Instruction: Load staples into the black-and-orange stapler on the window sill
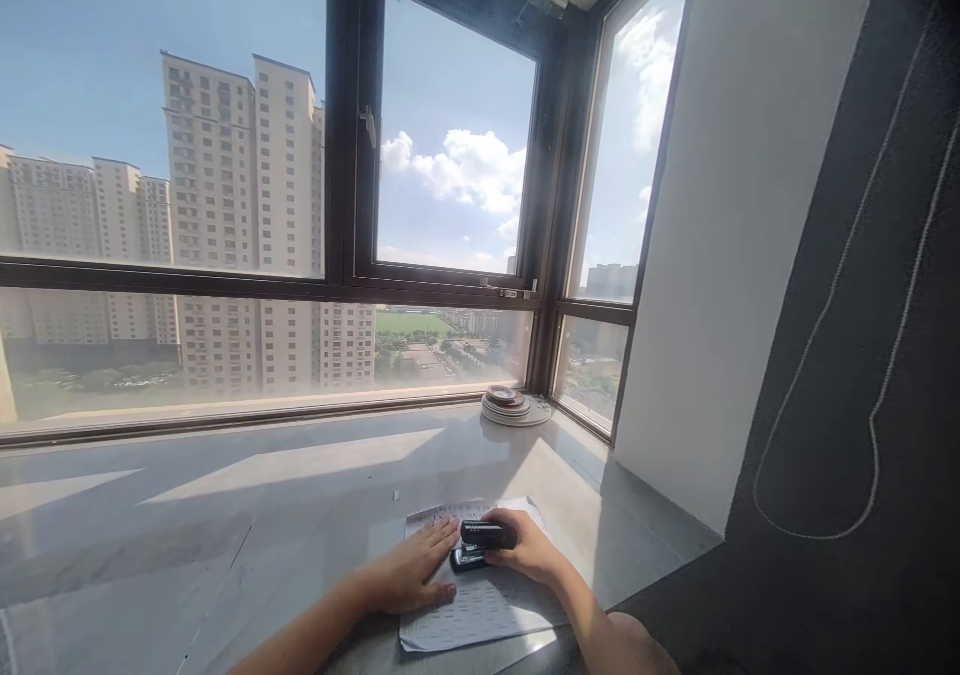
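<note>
Printed sheets of paper (469,620) lie on the grey window ledge in front of me. Over their middle is a black stapler (486,535), with its jaws pointing left. My right hand (523,545) wraps round the stapler's rear end, thumb on the near side. Flat on the left part of the paper rests my left hand (412,565), fingers spread and fingertips close to the stapler's front. Whether the paper sits between the stapler's jaws I cannot tell.
A stack of round plates or coasters (510,405) stands in the far corner of the ledge (300,515), by the window frame. A small white bit (396,495) lies beyond the paper. On the right, a bead cord (874,455) hangs against the dark wall.
</note>
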A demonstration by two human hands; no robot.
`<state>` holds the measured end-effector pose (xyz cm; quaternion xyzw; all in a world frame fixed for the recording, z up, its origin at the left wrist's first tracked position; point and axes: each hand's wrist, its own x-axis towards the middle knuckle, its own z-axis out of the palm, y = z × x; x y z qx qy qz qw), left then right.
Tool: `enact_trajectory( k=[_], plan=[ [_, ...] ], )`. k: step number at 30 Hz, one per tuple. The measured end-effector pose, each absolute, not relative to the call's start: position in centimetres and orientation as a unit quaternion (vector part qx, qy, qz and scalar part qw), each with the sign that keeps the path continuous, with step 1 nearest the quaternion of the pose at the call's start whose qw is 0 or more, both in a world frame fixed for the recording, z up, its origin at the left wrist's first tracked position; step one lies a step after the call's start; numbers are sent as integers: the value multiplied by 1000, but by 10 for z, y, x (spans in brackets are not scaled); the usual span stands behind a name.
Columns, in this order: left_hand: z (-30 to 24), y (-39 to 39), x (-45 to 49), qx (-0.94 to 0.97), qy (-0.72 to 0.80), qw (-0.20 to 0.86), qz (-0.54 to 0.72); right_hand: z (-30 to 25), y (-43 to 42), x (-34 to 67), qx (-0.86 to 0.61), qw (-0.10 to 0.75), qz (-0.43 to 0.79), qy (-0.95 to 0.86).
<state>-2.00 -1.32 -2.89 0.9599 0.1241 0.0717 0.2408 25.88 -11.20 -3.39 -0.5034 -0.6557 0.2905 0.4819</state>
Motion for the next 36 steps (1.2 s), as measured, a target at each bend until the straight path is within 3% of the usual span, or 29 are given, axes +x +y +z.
enact_trajectory(
  k=[8, 12, 17, 21, 36],
  plan=[
    [-33, -10, -19, 970, 97, 210, 67, -21, -125, 247, -514, 407, 126, -744],
    [-33, -11, -19, 965, 101, 226, 86, -18, -124, 244, -488, 407, 136, -760],
    [-31, -12, -17, 953, 120, 256, 110, -29, -109, 252, -520, 511, 119, -674],
    [-35, -9, -17, 938, 140, 279, 149, -42, -97, 263, -582, 539, 69, -605],
    [-40, -5, -23, 917, 164, 319, 173, -64, -85, 273, -647, 443, 119, -609]
  ],
)
